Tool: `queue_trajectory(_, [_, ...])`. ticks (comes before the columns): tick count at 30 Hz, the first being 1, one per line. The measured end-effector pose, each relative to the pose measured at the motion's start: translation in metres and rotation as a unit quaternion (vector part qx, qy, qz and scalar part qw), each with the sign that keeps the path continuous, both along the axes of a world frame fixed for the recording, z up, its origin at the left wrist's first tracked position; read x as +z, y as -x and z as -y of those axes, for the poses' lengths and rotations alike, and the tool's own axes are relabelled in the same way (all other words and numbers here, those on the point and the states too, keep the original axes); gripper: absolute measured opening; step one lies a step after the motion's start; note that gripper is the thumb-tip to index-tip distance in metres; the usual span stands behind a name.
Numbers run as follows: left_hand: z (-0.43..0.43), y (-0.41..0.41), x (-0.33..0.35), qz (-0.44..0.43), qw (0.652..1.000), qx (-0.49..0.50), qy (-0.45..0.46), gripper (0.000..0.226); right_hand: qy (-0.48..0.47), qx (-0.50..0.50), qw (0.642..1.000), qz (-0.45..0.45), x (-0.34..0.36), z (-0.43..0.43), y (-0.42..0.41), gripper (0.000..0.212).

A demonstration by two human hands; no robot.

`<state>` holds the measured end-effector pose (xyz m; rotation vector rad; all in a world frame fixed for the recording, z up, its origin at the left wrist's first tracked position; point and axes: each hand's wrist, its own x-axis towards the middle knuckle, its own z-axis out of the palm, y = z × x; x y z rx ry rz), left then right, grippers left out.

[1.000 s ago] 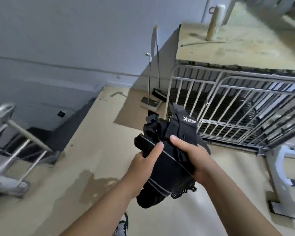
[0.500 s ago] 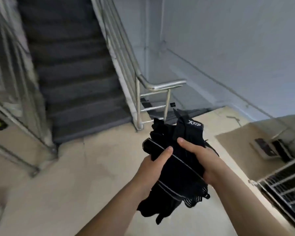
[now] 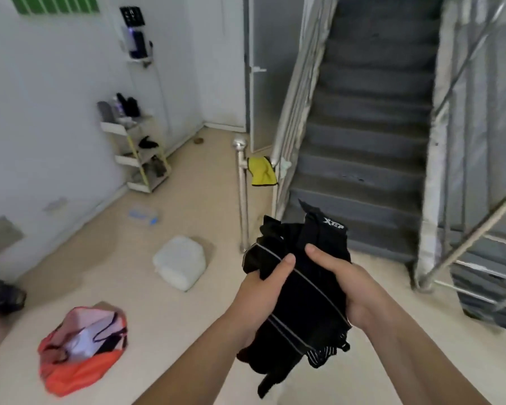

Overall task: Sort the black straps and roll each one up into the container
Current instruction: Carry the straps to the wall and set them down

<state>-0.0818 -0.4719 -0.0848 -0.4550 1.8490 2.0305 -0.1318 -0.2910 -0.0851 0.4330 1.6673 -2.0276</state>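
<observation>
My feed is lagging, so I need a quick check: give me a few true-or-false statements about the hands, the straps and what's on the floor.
1. Both the left hand and the right hand grip the black strap bundle. True.
2. The orange bag is closed up. False: it lies open on the floor.
3. A yellow cloth hangs on the railing. True.
4. The white container is in the left hand. False: it sits on the floor.
</observation>
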Motion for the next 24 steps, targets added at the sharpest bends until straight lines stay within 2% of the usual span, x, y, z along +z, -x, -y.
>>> queue_trajectory(2, [0.054, 0.005, 0.000, 0.002, 0.998, 0.062, 0.005, 0.064, 0.003, 0.044, 0.999, -0.004, -0.003, 0.060, 0.021, 0.063])
queue_trajectory(6, [0.151, 0.020, -0.011, 0.028, 0.986, 0.161, 0.015, 0.073, 0.002, 0.115, 0.993, 0.000, -0.018, 0.171, 0.064, 0.079])
queue_trajectory(10, [0.234, 0.044, -0.030, 0.062, 0.967, 0.247, -0.005, 0.064, -0.012, 0.176, 0.984, 0.013, -0.038, 0.271, 0.112, 0.092])
queue_trajectory(16, [0.338, 0.102, -0.052, 0.080, 0.934, 0.346, -0.020, 0.072, -0.040, 0.270, 0.961, 0.031, -0.053, 0.399, 0.196, 0.092])
queue_trajectory(20, [0.400, 0.141, -0.056, 0.104, 0.905, 0.412, -0.036, 0.070, -0.031, 0.324, 0.945, 0.018, -0.049, 0.479, 0.244, 0.071])
queue_trajectory(24, [0.466, 0.167, -0.051, 0.095, 0.879, 0.467, -0.032, 0.055, -0.038, 0.383, 0.923, 0.029, -0.056, 0.565, 0.280, 0.074])
